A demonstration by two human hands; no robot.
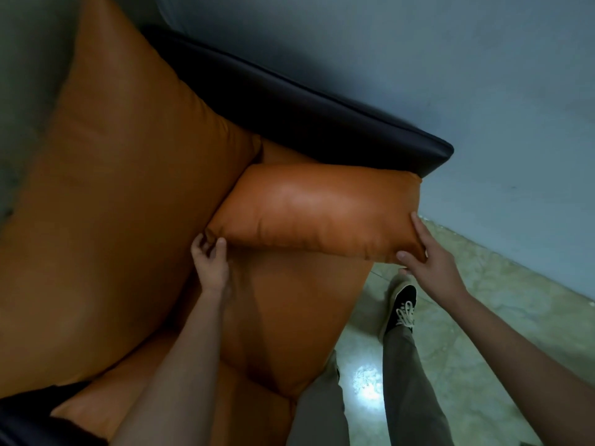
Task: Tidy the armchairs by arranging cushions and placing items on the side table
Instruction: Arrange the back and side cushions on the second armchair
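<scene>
Forearms, two, bare, reaching from the near edge toward the armchair (289,101).

Item: small cushion (318,210), orange leather, oblong. It lies across the seat (283,317) of the armchair, up against the dark armrest, with the large back cushion (112,188) just beside its inner end. Its long axis runs from that back cushion outward to the front edge of the seat, where its outer corner overhangs the floor (483,300).

Left hand (211,265): at the inner end, fingers (221,243) curled and pinching the lower corner where the cushion meets the back cushion. Narrow, closed hold on the cushion.

Right hand (428,252): at the outer end, spread wide, palm cupping the corner, thumb under the lower edge and fingers up the end face. Holding by pressure more than by a clamp.

Relation that matters: the hands sit at opposite ends of the long axis, so the cushion is carried between them and can be swung or stood up as one piece. The left hand is nearer the back cushion, so it would likely serve as the pivot while the right sweeps the free end.

Also present: a shoe (401,307) and trouser legs on the floor beside the seat. Side table: not in view.
</scene>
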